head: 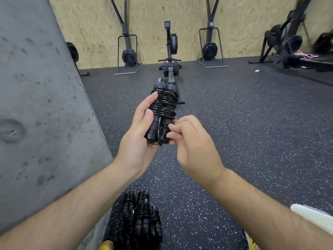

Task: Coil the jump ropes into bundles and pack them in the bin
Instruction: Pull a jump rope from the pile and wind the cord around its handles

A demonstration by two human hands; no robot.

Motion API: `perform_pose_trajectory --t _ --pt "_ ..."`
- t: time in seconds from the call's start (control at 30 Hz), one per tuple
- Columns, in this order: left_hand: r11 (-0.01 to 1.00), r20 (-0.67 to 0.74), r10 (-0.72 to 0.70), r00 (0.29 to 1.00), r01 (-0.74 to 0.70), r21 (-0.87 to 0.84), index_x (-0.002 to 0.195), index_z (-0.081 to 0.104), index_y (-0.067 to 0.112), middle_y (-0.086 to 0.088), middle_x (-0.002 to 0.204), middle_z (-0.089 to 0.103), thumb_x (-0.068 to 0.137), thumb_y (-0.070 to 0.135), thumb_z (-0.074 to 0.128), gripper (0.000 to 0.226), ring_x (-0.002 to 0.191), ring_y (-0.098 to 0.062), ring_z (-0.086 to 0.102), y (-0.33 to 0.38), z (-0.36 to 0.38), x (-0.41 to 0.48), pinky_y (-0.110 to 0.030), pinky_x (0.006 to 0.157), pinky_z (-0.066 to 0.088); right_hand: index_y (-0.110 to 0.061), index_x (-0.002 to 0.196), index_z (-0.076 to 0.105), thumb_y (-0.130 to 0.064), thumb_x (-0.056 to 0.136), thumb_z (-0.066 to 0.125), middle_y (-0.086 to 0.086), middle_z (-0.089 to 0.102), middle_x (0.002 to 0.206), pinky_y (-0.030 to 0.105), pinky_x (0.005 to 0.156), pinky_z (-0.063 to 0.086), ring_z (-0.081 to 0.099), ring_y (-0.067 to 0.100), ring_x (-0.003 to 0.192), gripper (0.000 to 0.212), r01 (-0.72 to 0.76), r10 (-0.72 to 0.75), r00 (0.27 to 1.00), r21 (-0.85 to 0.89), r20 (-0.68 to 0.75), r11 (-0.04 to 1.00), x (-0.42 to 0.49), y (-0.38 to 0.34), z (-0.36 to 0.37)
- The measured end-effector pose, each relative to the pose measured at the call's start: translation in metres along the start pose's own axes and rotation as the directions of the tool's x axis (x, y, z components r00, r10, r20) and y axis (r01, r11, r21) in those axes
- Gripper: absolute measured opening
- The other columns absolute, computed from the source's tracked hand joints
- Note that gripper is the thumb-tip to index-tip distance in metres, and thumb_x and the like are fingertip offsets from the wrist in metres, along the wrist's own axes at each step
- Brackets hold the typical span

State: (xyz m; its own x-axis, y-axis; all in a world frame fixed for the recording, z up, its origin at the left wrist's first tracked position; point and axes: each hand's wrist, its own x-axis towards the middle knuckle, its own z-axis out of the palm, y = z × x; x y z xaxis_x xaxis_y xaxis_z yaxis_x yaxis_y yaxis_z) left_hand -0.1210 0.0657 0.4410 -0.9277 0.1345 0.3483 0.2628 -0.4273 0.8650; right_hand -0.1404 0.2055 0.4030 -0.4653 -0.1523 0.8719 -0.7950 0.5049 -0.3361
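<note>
left hand (pixel 138 136) gripping coiled jump rope (pixel 163 112) | right hand (pixel 189 139) pinching its loose end | risk: tuck slipping, coil unwinding before packing

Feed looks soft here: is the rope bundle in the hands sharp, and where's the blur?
Head view: the rope bundle, left hand and right hand are fairly sharp, the bundle glinting slightly; at its edges, the machines at far right smear and the concrete pillar bows.
</note>
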Motion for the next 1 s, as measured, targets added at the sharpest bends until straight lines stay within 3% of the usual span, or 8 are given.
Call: perform_pose_trajectory --t 0.13,0.23,0.33,0.47,0.57,0.7,0.87,1.0 --pt "0.999 -0.016 -0.008 1.000 0.009 0.038 0.143 0.050 0.034 -0.013 0.134 0.064 0.107 0.030 0.034 0.040 0.105 -0.026 0.066 -0.001 0.004 -0.002 -0.036 0.073 0.054 0.002 0.097 0.058 0.016 0.091 0.051 0.005 0.052 0.095 0.007 0.077 0.043 0.054 -0.007 0.088 0.017 -0.210 0.215 0.977 0.168 -0.011 0.963 -0.003 -0.010 0.004" --pt "0.998 -0.019 -0.016 1.000 0.017 0.066 0.141 0.051 0.037 -0.006 0.131 0.067 0.106 0.032 0.035 0.039 0.107 -0.026 0.063 -0.001 0.006 -0.003 -0.033 0.078 0.053 -0.011 0.096 0.057 -0.008 0.097 0.051 -0.004 0.053 0.092 0.026 0.073 0.049 0.056 0.005 0.084 0.007 -0.341 0.357 0.933 0.210 -0.043 0.916 -0.006 -0.017 0.010" --pt "0.996 -0.021 -0.009 1.000 0.011 0.093 0.140 0.051 0.038 -0.004 0.127 0.069 0.108 0.031 0.033 0.038 0.105 -0.025 0.062 -0.001 0.008 -0.004 -0.032 0.078 0.050 -0.019 0.096 0.055 -0.016 0.098 0.049 -0.004 0.055 0.092 0.032 0.077 0.048 0.057 0.018 0.086 0.007 -0.378 0.404 0.912 0.244 -0.068 0.893 -0.006 -0.021 0.012" --pt "0.991 -0.033 -0.002 0.999 0.007 0.135 0.142 0.048 0.037 0.000 0.133 0.067 0.110 0.029 0.030 0.038 0.115 -0.019 0.063 -0.003 0.009 -0.005 -0.035 0.095 0.050 -0.025 0.095 0.053 -0.015 0.097 0.051 -0.003 0.058 0.093 0.028 0.080 0.045 0.057 0.019 0.090 0.010 -0.370 0.410 0.906 0.268 -0.109 0.890 -0.005 -0.026 0.012" --pt "0.993 -0.046 0.009 0.999 -0.003 0.117 0.142 0.050 0.038 -0.004 0.136 0.064 0.109 0.029 0.032 0.038 0.116 -0.024 0.064 -0.001 0.007 -0.005 -0.034 0.092 0.054 -0.022 0.097 0.055 -0.015 0.096 0.052 -0.003 0.058 0.097 0.030 0.084 0.046 0.056 0.020 0.095 0.008 -0.382 0.414 0.908 0.284 -0.059 0.879 -0.006 -0.027 0.012" --pt "0.998 -0.058 0.022 0.998 -0.019 0.062 0.142 0.051 0.037 -0.008 0.137 0.063 0.108 0.029 0.034 0.039 0.112 -0.027 0.065 0.002 0.006 -0.002 -0.033 0.089 0.057 -0.010 0.099 0.059 -0.008 0.093 0.057 -0.006 0.052 0.100 0.018 0.089 0.037 0.049 0.016 0.101 0.007 -0.284 0.302 0.951 0.192 -0.070 0.939 -0.006 -0.026 0.011" --pt "0.999 -0.053 0.018 0.998 -0.016 0.043 0.144 0.049 0.035 -0.009 0.139 0.062 0.109 0.029 0.033 0.039 0.116 -0.029 0.061 0.002 0.006 -0.002 -0.041 0.098 0.051 -0.002 0.097 0.059 -0.008 0.097 0.054 0.004 0.055 0.103 0.031 0.088 0.041 0.047 0.022 0.100 0.008 -0.159 0.163 0.984 0.050 -0.076 0.986 -0.006 -0.019 0.009" --pt "0.999 -0.033 0.004 0.999 -0.003 0.034 0.143 0.050 0.036 -0.012 0.137 0.062 0.109 0.030 0.033 0.039 0.112 -0.027 0.063 -0.001 0.008 -0.002 -0.034 0.085 0.055 -0.002 0.092 0.057 -0.007 0.098 0.044 0.008 0.054 0.097 0.034 0.083 0.042 0.047 0.024 0.092 0.015 -0.104 0.098 0.991 -0.066 -0.092 0.992 -0.004 -0.018 0.008"
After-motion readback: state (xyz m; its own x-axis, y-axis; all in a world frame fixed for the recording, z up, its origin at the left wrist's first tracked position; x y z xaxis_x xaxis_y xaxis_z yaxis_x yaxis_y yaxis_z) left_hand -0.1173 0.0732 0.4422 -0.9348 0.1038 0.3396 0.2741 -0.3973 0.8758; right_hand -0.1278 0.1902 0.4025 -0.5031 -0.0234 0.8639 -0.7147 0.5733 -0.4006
